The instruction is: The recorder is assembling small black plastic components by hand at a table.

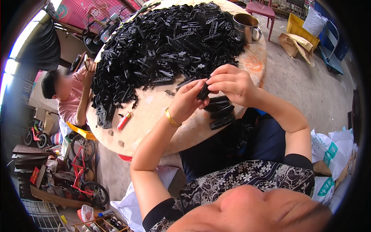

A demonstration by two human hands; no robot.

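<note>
My left hand [188, 97], with a gold bangle at the wrist, pinches a small black plastic part [203, 92] above the near side of the round table [150, 133]. My right hand [235, 86] meets it from the other side, its fingers closed on the upper end of the same part. The part's exact kind is hard to make out, as fingers cover much of it. Just below my hands, several longer black plastic pieces [221, 111] lie lined up by the table's edge. Beyond my hands spreads a large heap of black plastic parts [162, 50].
A metal mug [246, 28] stands right of the heap. A red lighter [124, 120] lies at the table's left. Another person [69, 92] sits there, hands raised at the heap's edge. White sacks [332, 150] and a red bicycle [79, 166] stand around the table.
</note>
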